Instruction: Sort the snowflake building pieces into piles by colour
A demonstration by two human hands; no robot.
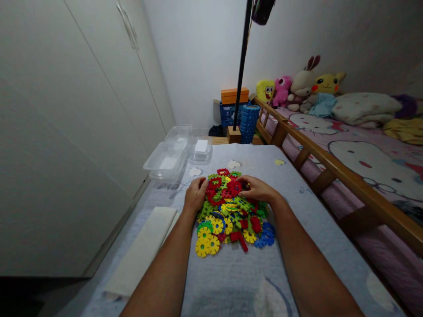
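A heap of plastic interlocking building pieces (231, 207) in red, yellow, green and blue lies on the cloth-covered table. My left hand (196, 193) rests against the heap's far left side, fingers extended and touching its edge beside red gear-shaped pieces (215, 198). From the right, my right hand (258, 189) reaches onto the heap, its thumb and index finger apart at a red piece (234, 188). No piece is visibly lifted by either hand. Yellow notched discs (202, 246) lie at the near left, blue discs (267, 234) at the near right.
Clear plastic containers (165, 160) stand at the far left, with a smaller one (201, 147) beside them. A folded off-white board or cloth (142, 253) lies left of my forearm. A wooden bed rail (330, 171) runs along the right; a black pole (243, 66) rises behind.
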